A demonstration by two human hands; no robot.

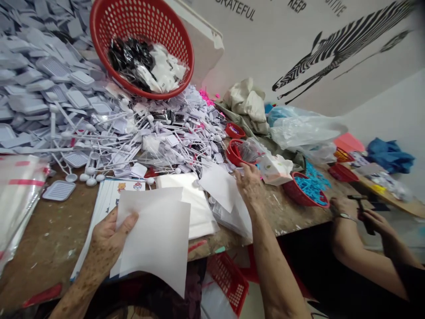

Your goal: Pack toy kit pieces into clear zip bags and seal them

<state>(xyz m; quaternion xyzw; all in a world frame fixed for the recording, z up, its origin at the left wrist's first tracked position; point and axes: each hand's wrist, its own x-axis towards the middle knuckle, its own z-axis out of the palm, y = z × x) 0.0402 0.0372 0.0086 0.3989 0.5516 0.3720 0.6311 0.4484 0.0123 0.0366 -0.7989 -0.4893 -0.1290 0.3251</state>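
My left hand [111, 235] pinches white paper sheets [156, 235] between thumb and fingers, above printed cards [128, 185] with small cartoon figures. My right hand [249, 181] reaches past a loose white sheet [219, 186], its fingers curled near a small red basket [235, 153]; what they hold, if anything, is hidden. Between my hands lies a stack of clear plastic bags [191, 204]. Beneath my right forearm are more white or translucent sheets [232, 217].
A heap of white plastic pieces [76, 93] covers the back left. A large red basket [142, 22] stands on it. Plastic packaging [20, 190] lies at far left. Blue pieces [310, 186] fill a bowl at right, near another person's hands holding a hammer [363, 215].
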